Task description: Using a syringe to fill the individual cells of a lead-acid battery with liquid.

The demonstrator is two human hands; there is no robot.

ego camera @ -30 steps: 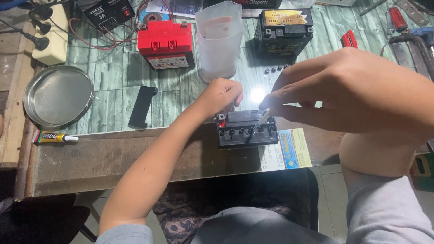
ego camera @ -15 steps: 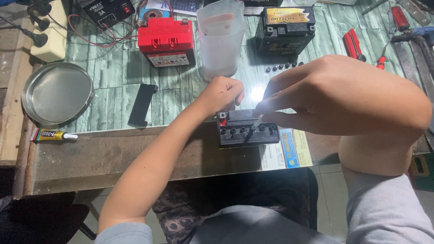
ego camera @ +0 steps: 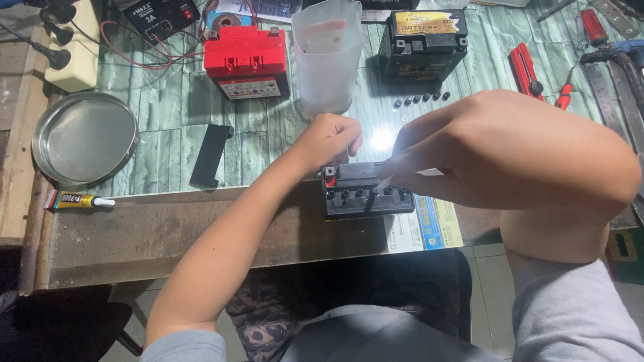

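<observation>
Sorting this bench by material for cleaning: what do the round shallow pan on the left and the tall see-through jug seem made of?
The round shallow pan looks like bare metal, likely steel: grey, dully reflective, rolled rim. The tall see-through jug appears to be frosted plastic: milky, translucent walls.

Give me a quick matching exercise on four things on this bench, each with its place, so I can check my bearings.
Things:
1. red battery
2. round metal tray
3. glue tube
4. translucent jug

Places:
A. far left, on the green surface
B. at the wooden front edge, below the tray
C. between the red and the black far batteries
D. at the back, left of the jug

Pairs: 1-D, 2-A, 3-B, 4-C
</observation>
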